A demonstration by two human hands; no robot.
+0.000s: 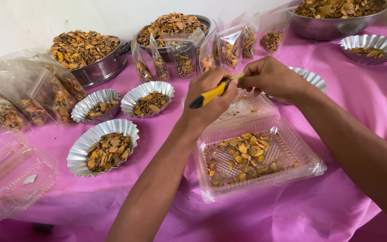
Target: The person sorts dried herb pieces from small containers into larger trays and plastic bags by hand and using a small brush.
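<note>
Pink cloth covers the table (363,116), and on it, toward the far edge, stand steel pots (99,67) heaped with dried orange-brown slices, with a row of clear filled pouches (229,47) between them. Fluted foil cups (101,148) holding smaller portions sit toward the left edge, next to empty clear boxes (10,179) at the near left corner. Near the middle lies an open clear plastic tray (256,154) with a scatter of the same slices, its lid folded back toward the far edge. Directly above that lid both hands meet. The left hand (209,96) is closed in a fist around a yellow-handled cutter (211,95), whose long axis runs from lower left, where the dark butt sticks out, up and right toward the other hand. The right hand (269,78) has its fingers curled together, pinching a small pale piece (238,77) right at the tool's tip; the blade itself cannot be made out. Both forearms reach in from the near edge, the left one steeply, the right one from the right corner, wrists bent inward so the knuckles almost touch.
</note>
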